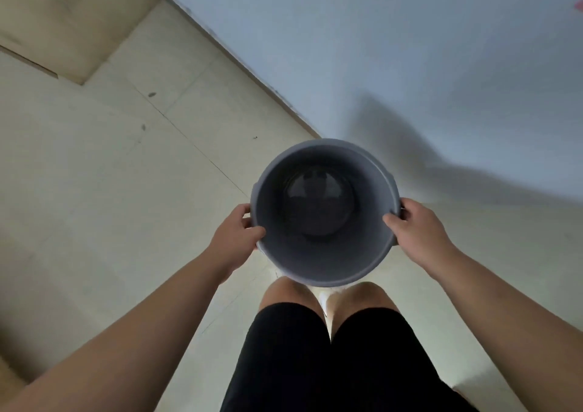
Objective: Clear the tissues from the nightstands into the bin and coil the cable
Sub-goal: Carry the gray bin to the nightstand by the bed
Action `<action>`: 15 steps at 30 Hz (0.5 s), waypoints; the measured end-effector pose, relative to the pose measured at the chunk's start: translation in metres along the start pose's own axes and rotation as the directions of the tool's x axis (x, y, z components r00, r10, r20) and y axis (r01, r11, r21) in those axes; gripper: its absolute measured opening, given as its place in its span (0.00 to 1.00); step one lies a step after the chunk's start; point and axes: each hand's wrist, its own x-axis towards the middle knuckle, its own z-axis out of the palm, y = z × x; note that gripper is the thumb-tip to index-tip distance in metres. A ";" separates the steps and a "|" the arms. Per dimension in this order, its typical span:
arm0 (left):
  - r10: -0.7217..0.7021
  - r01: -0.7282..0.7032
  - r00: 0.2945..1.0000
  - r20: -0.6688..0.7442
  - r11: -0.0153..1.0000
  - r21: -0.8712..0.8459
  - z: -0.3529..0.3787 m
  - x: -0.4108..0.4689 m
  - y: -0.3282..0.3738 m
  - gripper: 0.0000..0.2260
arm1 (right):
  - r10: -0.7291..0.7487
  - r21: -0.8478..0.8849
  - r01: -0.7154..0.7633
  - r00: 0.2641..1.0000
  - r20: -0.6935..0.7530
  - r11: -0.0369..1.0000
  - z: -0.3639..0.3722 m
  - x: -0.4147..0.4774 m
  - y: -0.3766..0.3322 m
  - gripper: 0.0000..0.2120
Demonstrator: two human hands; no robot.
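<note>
- The pale tiled floor (110, 175) and the blue-grey wall (410, 48) fill most of the view. A beige piece of furniture (63, 17) sits in the far corner; what it is cannot be told.
- No nightstand, tissue or cable is in sight.
- The grey round bin (315, 263) is held in front of the knees, mouth up. Its dark bottom looks empty.
- The left hand (235, 238) grips the bin's rim, thumb hooked inside and fingers curled outside. The right hand (416, 222) grips the opposite rim the same way.
- Judgement: this is the fetching step, with the bin being brought to the tissues and nothing yet cleared. Next the bin needs setting down beside a nightstand, level, so one hand comes free to gather tissues.
</note>
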 end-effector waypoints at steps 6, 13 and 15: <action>0.021 -0.049 0.992 -0.127 0.975 -0.219 -0.104 -0.183 0.018 0.21 | -0.180 -0.087 0.189 0.978 0.109 0.978 -0.052 -0.140 -0.147 0.05; -0.057 -0.146 0.933 -0.354 0.840 -0.522 -0.186 -0.274 -0.043 0.18 | -0.377 -0.119 0.403 0.906 0.193 0.907 0.001 -0.207 -0.282 0.09; -0.100 -0.173 0.916 -0.389 0.776 -0.606 -0.207 -0.282 -0.067 0.18 | -0.414 -0.109 0.446 0.881 0.230 0.888 0.034 -0.218 -0.314 0.12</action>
